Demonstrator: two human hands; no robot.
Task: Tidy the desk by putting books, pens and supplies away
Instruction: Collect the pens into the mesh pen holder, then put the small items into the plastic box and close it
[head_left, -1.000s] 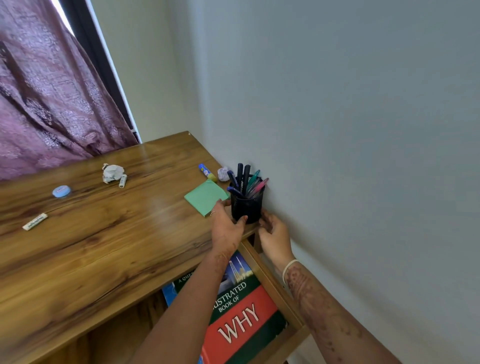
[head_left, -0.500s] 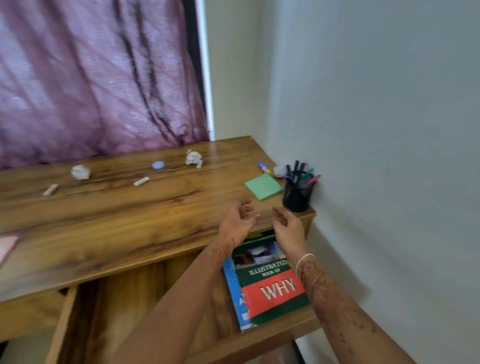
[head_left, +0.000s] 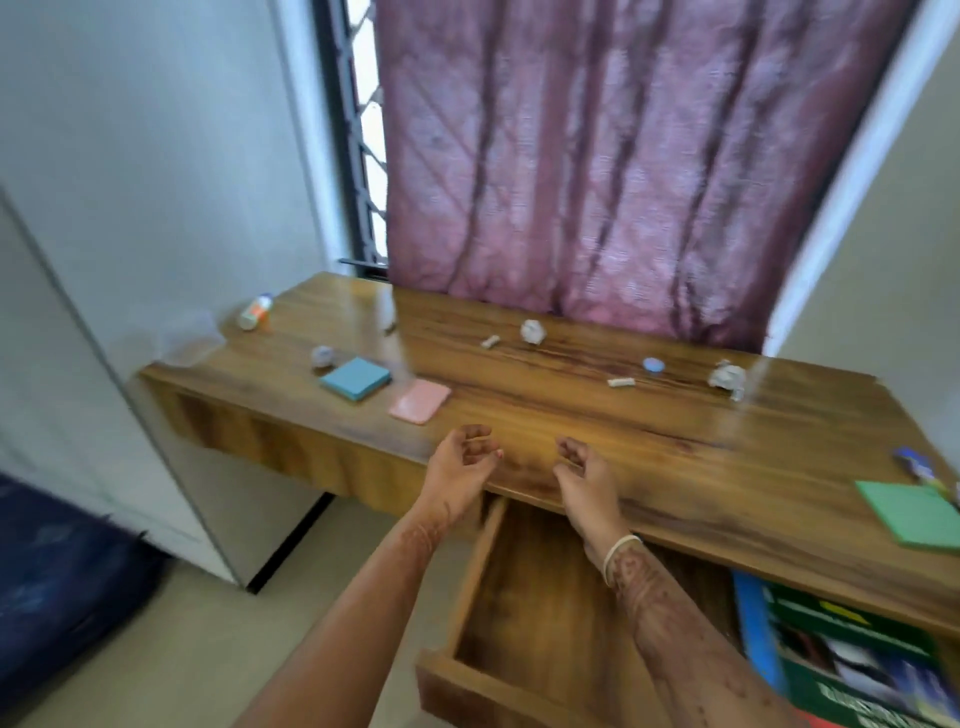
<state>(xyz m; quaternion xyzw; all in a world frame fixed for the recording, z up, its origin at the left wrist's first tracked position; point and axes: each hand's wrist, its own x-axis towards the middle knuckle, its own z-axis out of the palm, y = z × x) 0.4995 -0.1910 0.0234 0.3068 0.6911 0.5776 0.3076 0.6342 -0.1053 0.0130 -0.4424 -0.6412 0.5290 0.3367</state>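
Note:
My left hand and my right hand hover over the front edge of the wooden desk, both empty with fingers loosely curled. Just beyond them lie a pink sticky-note pad and a blue pad. A green pad sits at the far right beside a glue stick. Crumpled paper balls, small erasers and a blue round item are scattered farther back. Below the desktop the drawer stands pulled out, with books at its right end.
A clear plastic container and a small white bottle stand at the desk's far left corner. A purple curtain hangs behind the desk. A white cabinet is on the left, and a dark blue fabric at lower left.
My view has swung left from the desk's right corner to its middle; the pen cup has left the view. Both hands have let go of the cup and pulled back, empty.

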